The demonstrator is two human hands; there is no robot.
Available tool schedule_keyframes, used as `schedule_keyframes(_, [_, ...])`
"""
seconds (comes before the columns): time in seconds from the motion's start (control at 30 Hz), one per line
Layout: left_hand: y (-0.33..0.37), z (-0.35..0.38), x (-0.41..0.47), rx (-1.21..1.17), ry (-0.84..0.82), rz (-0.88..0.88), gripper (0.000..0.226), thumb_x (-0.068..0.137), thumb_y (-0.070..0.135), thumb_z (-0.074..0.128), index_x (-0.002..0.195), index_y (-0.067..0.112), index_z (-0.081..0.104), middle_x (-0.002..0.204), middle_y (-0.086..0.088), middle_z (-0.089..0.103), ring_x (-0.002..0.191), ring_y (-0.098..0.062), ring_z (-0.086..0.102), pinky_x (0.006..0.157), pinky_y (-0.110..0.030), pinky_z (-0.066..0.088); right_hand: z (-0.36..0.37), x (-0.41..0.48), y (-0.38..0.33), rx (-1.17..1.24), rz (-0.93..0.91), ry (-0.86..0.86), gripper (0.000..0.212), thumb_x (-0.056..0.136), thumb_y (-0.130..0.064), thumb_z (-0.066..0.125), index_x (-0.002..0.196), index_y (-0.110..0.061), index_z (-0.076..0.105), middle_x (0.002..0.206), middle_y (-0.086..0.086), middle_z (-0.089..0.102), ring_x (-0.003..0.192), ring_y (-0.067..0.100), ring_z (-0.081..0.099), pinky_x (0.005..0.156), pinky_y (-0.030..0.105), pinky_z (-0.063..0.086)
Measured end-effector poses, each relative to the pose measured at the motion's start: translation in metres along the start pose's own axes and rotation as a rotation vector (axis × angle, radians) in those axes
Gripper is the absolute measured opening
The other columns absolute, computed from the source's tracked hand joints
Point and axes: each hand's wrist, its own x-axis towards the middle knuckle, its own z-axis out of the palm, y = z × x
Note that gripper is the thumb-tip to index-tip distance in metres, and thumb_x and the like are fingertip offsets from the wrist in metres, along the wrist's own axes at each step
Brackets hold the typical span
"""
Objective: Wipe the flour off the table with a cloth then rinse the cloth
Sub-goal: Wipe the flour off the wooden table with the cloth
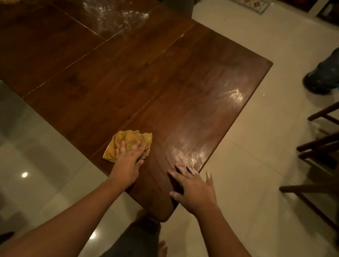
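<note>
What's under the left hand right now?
The crumpled yellow cloth, which the left hand presses onto the wooden table. The tabletop beneath the cloth is covered, so any flour there cannot be seen.

Left hand (128,163), right hand (191,190), forearms (73,213) bare; dark grey garment (131,254) on leg; bare foot (162,250).
</note>
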Motion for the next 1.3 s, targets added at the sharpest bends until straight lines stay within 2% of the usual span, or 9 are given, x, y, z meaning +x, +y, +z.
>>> schedule_keyframes(0.13, [0.015,0.005,0.01,-0.056,0.039,-0.069,0.046,0.101,0.023,0.042,0.146,0.029,0.037,0.156,0.005,0.027,0.145,-0.04,0.0,0.117,-0.053,0.002,-0.01,0.017,0.025,0.055,0.027,0.023,0.058,0.101,-0.048,0.042,0.151,-0.054,0.012,0.167,-0.017,0.002,0.155,0.017,0.001,0.115,0.067,0.006])
schedule_keyframes(0.3, [0.049,0.01,0.047,-0.104,0.131,-0.137,0.045,0.101,0.022,0.04,0.146,0.026,0.038,0.156,0.001,0.028,0.144,-0.043,-0.001,0.116,-0.057,-0.003,-0.045,0.052,0.066,0.004,0.01,-0.006,0.063,0.1,-0.047,0.047,0.15,-0.057,0.011,0.167,-0.016,0.0,0.155,0.016,0.001,0.115,0.067,0.008])
schedule_keyframes(0.47, [0.108,0.011,0.12,-0.076,0.131,-0.266,0.048,0.101,0.022,0.038,0.148,0.027,0.031,0.158,0.0,0.021,0.143,-0.048,0.001,0.114,-0.058,-0.002,-0.078,0.077,0.114,-0.137,-0.073,0.002,0.061,0.096,-0.052,0.053,0.148,-0.056,0.02,0.166,-0.015,0.012,0.154,0.021,0.011,0.114,0.064,0.015])
schedule_keyframes(0.53, [0.134,0.016,0.139,-0.018,0.069,-0.216,0.05,0.101,0.025,0.037,0.15,0.027,0.026,0.16,0.001,0.017,0.142,-0.049,0.001,0.114,-0.06,0.001,-0.089,0.085,0.132,-0.135,-0.041,-0.001,0.064,0.095,-0.055,0.054,0.149,-0.055,0.019,0.166,-0.012,0.014,0.154,0.025,0.009,0.114,0.064,0.016])
schedule_keyframes(0.67, [0.157,0.018,0.141,0.12,-0.022,-0.112,0.055,0.1,0.029,0.041,0.151,0.029,0.021,0.16,0.003,0.013,0.143,-0.047,0.001,0.115,-0.057,0.004,-0.116,0.112,0.167,-0.02,0.078,0.055,0.061,0.097,-0.057,0.047,0.151,-0.048,0.022,0.166,-0.014,0.01,0.154,0.017,0.01,0.115,0.064,0.019])
schedule_keyframes(0.83, [0.162,0.029,0.112,-0.011,0.028,-0.005,0.044,0.099,0.022,0.046,0.142,0.031,0.042,0.154,0.008,0.029,0.147,-0.034,0.007,0.117,-0.039,-0.004,-0.15,0.153,0.209,-0.103,0.036,0.014,0.064,0.096,-0.064,0.04,0.151,-0.055,0.01,0.167,-0.012,0.0,0.155,0.022,0.001,0.114,0.066,0.016])
schedule_keyframes(0.93, [0.193,0.044,0.122,-0.031,0.032,-0.088,0.045,0.101,0.02,0.04,0.145,0.03,0.037,0.156,0.006,0.024,0.147,-0.035,0.0,0.112,-0.036,-0.014,-0.176,0.18,0.235,-0.097,0.002,-0.003,0.063,0.096,-0.064,0.038,0.15,-0.057,0.007,0.167,-0.013,-0.002,0.155,0.022,0.0,0.114,0.068,0.013])
schedule_keyframes(1.1, [0.262,0.06,0.167,-0.028,0.056,-0.348,0.049,0.104,0.02,0.03,0.151,0.028,0.02,0.16,0.002,0.013,0.144,-0.045,-0.008,0.117,-0.051,-0.007,-0.221,0.223,0.291,-0.191,-0.119,-0.052,0.063,0.096,-0.062,0.039,0.15,-0.057,0.006,0.167,-0.014,-0.003,0.155,0.022,-0.001,0.115,0.067,0.013])
schedule_keyframes(1.3, [0.318,0.055,0.225,0.003,0.034,-0.573,0.054,0.103,0.023,0.027,0.153,0.026,0.006,0.162,0.001,0.001,0.141,-0.05,-0.008,0.115,-0.057,-0.002,-0.288,0.28,0.348,-0.275,-0.206,-0.157,0.064,0.099,-0.051,0.045,0.152,-0.052,0.012,0.167,-0.013,0.002,0.155,0.024,0.002,0.116,0.063,0.02])
